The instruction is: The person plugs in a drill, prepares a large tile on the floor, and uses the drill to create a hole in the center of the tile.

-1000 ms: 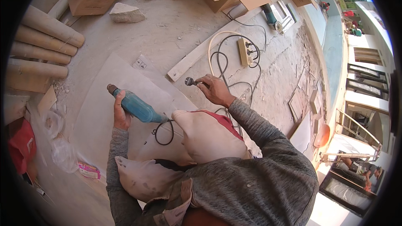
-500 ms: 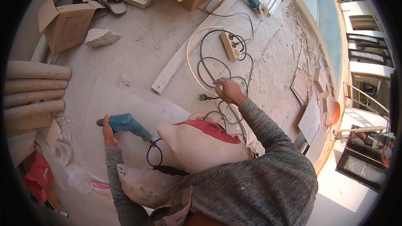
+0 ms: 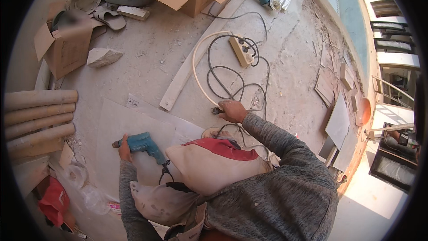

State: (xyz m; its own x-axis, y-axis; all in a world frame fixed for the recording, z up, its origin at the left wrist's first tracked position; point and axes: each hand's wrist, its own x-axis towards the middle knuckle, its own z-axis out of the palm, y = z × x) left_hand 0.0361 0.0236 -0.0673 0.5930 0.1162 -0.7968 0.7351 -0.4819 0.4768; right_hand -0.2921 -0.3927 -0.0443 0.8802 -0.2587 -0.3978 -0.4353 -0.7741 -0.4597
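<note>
Our left hand (image 3: 125, 148) curls around the teal drill (image 3: 142, 142) over the pale sheet (image 3: 112, 125), while our right hand (image 3: 233, 111) bends at the dark plug (image 3: 216, 111), whether gripping we cannot tell, best held by its body, clear of the looped cable (image 3: 224, 67).

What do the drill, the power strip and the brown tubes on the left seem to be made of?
Drill: probably hard plastic, teal with a slight sheen, judging by its moulded casing; the darker chuck may be metal.
Power strip: likely plastic, cream and smooth, with crisp edges.
Tubes: perhaps cardboard, being dull brown, though the look leaves that open.
</note>
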